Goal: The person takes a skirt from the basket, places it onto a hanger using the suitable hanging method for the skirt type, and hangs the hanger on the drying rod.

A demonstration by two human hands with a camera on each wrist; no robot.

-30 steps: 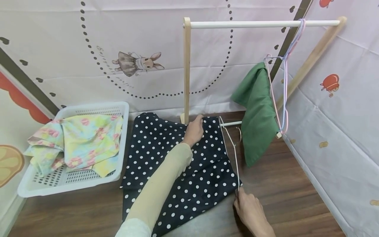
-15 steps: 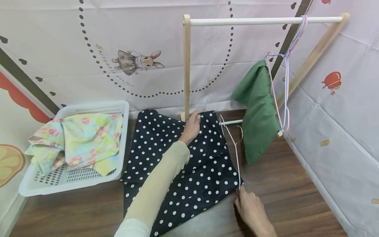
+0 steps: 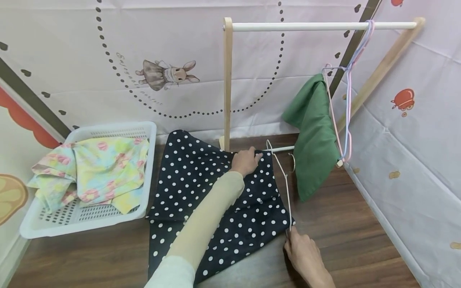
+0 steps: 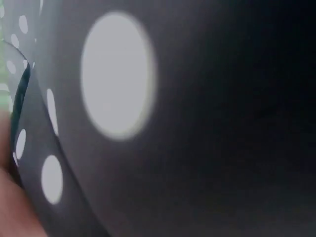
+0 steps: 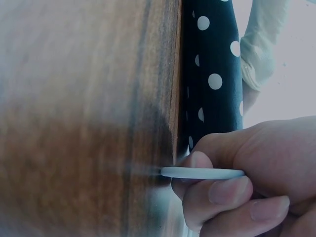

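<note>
Dotty cloth (image 3: 248, 218) lies over brown floor (image 3: 345, 232) by the bunny wall (image 3: 198, 40). The right hand (image 3: 306, 254) pinches a white hanger (image 3: 287, 188); I can't tell if the left hand (image 3: 246, 162) grips.

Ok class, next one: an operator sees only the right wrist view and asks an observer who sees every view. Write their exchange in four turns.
Operator: I see the right hand gripping the white hanger. Where's the left hand?
Observer: In the head view, the left hand is at the upper edge of the polka-dot cloth.
Operator: Anything to the left of that cloth?
Observer: Yes, a white basket holding floral fabric.
</note>
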